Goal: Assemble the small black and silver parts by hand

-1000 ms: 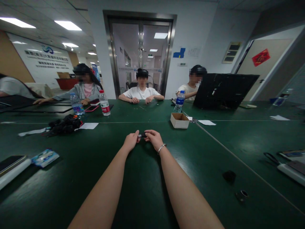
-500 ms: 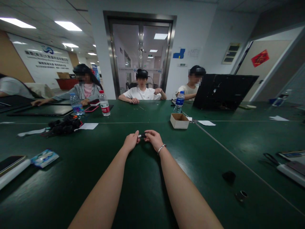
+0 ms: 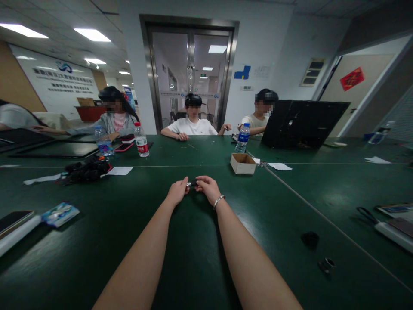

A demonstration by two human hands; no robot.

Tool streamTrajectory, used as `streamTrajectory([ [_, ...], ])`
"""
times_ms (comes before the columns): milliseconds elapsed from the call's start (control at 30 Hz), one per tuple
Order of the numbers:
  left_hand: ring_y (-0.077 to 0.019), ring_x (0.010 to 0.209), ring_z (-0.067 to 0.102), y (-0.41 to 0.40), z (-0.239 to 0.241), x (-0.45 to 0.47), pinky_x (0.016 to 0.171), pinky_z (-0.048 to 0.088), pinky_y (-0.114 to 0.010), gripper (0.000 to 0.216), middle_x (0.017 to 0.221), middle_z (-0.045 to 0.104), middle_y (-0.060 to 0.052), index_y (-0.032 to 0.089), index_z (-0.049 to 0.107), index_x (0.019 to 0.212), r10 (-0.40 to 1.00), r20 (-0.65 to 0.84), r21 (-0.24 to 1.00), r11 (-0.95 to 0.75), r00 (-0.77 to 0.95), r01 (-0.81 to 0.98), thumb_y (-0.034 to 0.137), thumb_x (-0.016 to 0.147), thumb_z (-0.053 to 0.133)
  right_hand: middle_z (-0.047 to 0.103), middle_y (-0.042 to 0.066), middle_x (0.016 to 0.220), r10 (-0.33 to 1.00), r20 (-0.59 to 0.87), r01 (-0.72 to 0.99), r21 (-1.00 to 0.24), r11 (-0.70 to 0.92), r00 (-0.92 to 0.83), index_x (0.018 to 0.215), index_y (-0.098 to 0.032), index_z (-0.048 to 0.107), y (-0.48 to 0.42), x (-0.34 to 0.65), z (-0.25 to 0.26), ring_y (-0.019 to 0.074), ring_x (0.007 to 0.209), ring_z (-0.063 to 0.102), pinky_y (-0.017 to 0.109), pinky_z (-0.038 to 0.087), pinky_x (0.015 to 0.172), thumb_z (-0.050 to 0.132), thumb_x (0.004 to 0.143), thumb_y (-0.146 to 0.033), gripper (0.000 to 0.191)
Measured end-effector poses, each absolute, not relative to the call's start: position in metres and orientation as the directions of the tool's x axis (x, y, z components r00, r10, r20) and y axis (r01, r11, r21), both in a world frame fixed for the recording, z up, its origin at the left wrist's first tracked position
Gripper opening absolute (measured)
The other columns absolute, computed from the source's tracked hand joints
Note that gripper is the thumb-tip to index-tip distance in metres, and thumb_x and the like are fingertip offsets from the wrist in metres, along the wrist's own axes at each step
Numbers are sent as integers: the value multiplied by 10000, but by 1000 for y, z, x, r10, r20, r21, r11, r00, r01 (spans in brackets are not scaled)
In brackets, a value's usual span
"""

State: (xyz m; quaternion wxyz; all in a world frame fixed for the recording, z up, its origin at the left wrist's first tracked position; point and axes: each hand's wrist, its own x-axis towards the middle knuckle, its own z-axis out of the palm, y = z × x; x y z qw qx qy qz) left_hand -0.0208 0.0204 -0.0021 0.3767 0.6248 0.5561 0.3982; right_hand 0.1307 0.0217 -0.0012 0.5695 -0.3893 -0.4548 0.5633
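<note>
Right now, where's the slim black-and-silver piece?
In the head view, the piece is just below centre, slightly left, held between the left hand and right hand.

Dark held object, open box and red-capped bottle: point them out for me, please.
Dark held object (image 3: 194, 183), head view: its dark middle part.
Open box (image 3: 243, 168), head view: its front wall.
Red-capped bottle (image 3: 142, 143), head view: its label.

Black-and-silver object (image 3: 193, 183), dark green tabletop (image 3: 193, 249), silver bracelet (image 3: 218, 201), off-white box (image 3: 242, 167) with brown inside, red-capped bottle (image 3: 142, 142)
</note>
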Motion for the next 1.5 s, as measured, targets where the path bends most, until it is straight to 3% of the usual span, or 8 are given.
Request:
streamTrajectory([
  [100,-159,637,578,20,-1,-21,611,439,-276,510,749,620,-39,172,585,780,994,93,913,-110,64,392,633,762,367,615,-11,599,996,80,-294,-953,66,-34,799,-137,615,22,131,-1,87,501,598,187,485,472,670,610,-165,199],
  [233,-169,630,571,19,0,-21,622,431,-282,543,681,611,-50,165,585,698,995,76,893,-94,58,441,632,779,321,612,-13,587,996,80,-279,-958,66,-39,797,-135,619,22,131,-1,84,492,595,182,482,463,655,616,-150,186],
  [367,-162,631,570,19,0,-21,612,427,-273,489,738,626,-42,175,593,764,995,70,912,-90,65,401,610,768,369,611,-17,586,996,82,-284,-956,68,-38,797,-141,619,22,131,-2,84,495,595,185,487,467,653,617,-148,184],
  [500,-172,623,563,17,3,-21,636,426,-284,552,665,614,-55,163,587,655,996,54,886,-81,72,457,624,780,310,615,-15,594,994,91,-263,-962,73,-56,810,-138,624,23,132,-3,83,500,596,186,489,471,653,622,-165,193],
  [633,-162,655,573,15,5,-21,611,431,-267,468,782,635,-48,175,590,784,995,62,908,-88,77,409,601,757,400,615,-16,602,996,78,-266,-962,63,-45,813,-138,617,23,132,-4,84,503,600,188,491,481,652,617,-167,201],
  [1100,-144,639,570,19,-1,-20,602,451,-255,457,768,632,-45,172,586,779,995,77,938,-94,65,333,602,741,435,607,-19,588,996,78,-285,-956,64,-39,804,-146,611,24,131,-4,92,508,598,200,487,481,665,604,-195,213],
  [1500,-154,645,564,16,3,-20,621,433,-273,458,733,630,-47,166,597,728,993,74,923,-101,87,372,591,743,429,610,-18,583,996,75,-292,-955,61,-38,795,-138,607,23,131,-3,89,491,595,191,479,471,655,600,-172,203],
])
